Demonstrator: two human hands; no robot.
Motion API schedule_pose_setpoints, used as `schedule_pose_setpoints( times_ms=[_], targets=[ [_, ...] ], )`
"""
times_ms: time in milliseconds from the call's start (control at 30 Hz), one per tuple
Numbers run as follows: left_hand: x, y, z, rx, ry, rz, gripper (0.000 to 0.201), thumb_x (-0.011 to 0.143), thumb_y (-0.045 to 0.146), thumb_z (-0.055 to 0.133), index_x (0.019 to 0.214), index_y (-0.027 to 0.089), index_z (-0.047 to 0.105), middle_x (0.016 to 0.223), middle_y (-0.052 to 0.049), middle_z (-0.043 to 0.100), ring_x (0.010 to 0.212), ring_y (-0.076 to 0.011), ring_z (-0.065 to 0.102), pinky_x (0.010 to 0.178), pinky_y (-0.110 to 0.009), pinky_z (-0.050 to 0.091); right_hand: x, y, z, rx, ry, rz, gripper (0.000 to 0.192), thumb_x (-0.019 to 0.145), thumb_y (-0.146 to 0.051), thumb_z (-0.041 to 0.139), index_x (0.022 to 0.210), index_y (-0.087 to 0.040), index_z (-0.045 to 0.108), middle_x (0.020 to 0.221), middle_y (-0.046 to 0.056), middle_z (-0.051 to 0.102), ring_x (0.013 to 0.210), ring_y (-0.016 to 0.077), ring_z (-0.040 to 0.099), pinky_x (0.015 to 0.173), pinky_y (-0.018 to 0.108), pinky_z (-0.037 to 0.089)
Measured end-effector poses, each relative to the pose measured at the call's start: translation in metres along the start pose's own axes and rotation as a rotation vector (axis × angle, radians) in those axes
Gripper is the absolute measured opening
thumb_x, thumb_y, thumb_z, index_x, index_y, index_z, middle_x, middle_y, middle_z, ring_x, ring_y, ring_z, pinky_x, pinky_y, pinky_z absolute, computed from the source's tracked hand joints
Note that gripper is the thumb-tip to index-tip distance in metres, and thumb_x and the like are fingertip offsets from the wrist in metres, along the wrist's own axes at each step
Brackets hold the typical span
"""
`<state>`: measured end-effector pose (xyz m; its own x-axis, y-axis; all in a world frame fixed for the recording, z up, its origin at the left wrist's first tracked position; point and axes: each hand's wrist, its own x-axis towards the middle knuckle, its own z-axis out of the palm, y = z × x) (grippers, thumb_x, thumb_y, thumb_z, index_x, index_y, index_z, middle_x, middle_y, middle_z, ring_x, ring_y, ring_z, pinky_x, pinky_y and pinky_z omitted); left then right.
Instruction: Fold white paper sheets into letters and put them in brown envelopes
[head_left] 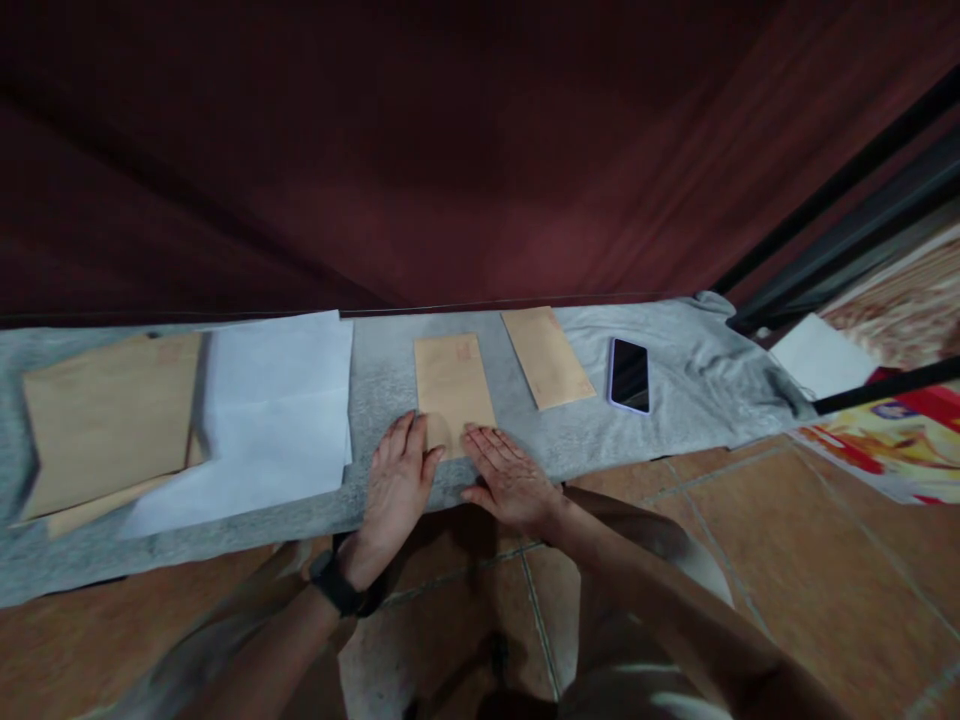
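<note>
- Right now my left hand [396, 478] lies flat and spread on the grey cloth [390, 375], its fingertips touching the near left corner of the small brown envelope [453, 390].
- Beside it, my right hand [508, 475] rests flat and open too, fingers on that envelope's near right corner; neither hand holds anything.
- Just right of the envelope lies a second brown envelope [547, 356], tilted, and beyond that a phone [629, 374], face up.
- Left of the envelope sit white paper sheets [277, 410], then large brown envelopes [109, 420] further left.
- Behind the envelope hangs a dark red curtain [420, 150].
- Nearer me than the envelope, the floor [787, 540] shows brown tiles.
</note>
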<state>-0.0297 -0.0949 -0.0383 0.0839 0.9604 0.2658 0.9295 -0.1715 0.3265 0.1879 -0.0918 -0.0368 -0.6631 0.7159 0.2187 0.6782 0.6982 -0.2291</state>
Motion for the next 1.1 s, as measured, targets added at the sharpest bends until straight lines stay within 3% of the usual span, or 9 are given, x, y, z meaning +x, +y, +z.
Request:
schedule_pose_setpoints(
  times_ms=[367, 600, 767, 867, 967, 1100],
  targets=[
    [-0.004, -0.005, 0.001, 0.017, 0.049, -0.019, 0.053, 0.1, 0.042, 0.042, 0.142, 0.012, 0.049, 0.147, -0.021, 0.051, 0.136, -0.0361, 0.047, 0.11, -0.051, 0.042, -0.015, 0.011, -0.009, 0.016, -0.007, 0.1, 0.072, 0.101, -0.046, 0.051, 0.158, -0.008, 0.028, 0.162, 0.019, 0.032, 0.151, 0.0288, 0.029, 0.123, 0.05, 0.029],
    [0.005, -0.003, -0.007, 0.005, 0.069, -0.058, 0.041, 0.091, 0.035, 0.057, 0.128, 0.018, 0.061, 0.12, -0.016, 0.063, 0.106, -0.0318, 0.059, 0.094, -0.048, 0.05, 0.009, -0.01, -0.007, 0.061, 0.049, 0.068, 0.064, 0.102, -0.037, 0.049, 0.158, -0.013, 0.03, 0.162, 0.014, 0.034, 0.15, 0.0279, 0.031, 0.124, 0.051, 0.029],
    [0.013, 0.003, -0.008, -0.078, -0.015, -0.147, 0.044, 0.086, 0.031, 0.063, 0.127, 0.012, 0.058, 0.11, -0.015, 0.064, 0.105, -0.0311, 0.061, 0.094, -0.045, 0.051, 0.024, -0.019, 0.003, -0.001, 0.042, 0.116, 0.055, 0.101, -0.033, 0.052, 0.151, -0.011, 0.045, 0.154, 0.017, 0.047, 0.139, 0.03, 0.047, 0.116, 0.047, 0.04],
    [0.018, 0.005, -0.011, -0.178, -0.079, -0.221, 0.051, 0.084, 0.027, 0.065, 0.132, 0.015, 0.053, 0.11, -0.012, 0.066, 0.101, -0.0276, 0.064, 0.088, -0.04, 0.052, 0.029, -0.02, 0.004, -0.063, 0.045, 0.117, 0.052, 0.099, -0.032, 0.056, 0.145, -0.009, 0.052, 0.15, 0.019, 0.051, 0.133, 0.032, 0.053, 0.11, 0.046, 0.045],
    [0.024, 0.004, -0.014, -0.348, -0.137, -0.357, 0.063, 0.078, 0.026, 0.069, 0.137, 0.016, 0.047, 0.094, -0.006, 0.068, 0.084, -0.0247, 0.067, 0.075, -0.037, 0.052, 0.033, -0.022, 0.003, -0.099, 0.041, 0.112, 0.05, 0.098, -0.032, 0.058, 0.141, -0.006, 0.055, 0.147, 0.021, 0.054, 0.128, 0.0325, 0.056, 0.106, 0.046, 0.048],
    [0.032, 0.007, -0.017, -0.798, -0.165, -0.509, 0.077, 0.072, 0.03, 0.071, 0.14, 0.015, 0.04, 0.072, 0.004, 0.065, 0.067, -0.0209, 0.066, 0.068, -0.034, 0.051, 0.037, -0.025, 0.0, -0.089, 0.045, 0.127, 0.051, 0.098, -0.033, 0.059, 0.142, -0.008, 0.054, 0.145, 0.021, 0.056, 0.127, 0.0327, 0.057, 0.103, 0.046, 0.05]
  ],
)
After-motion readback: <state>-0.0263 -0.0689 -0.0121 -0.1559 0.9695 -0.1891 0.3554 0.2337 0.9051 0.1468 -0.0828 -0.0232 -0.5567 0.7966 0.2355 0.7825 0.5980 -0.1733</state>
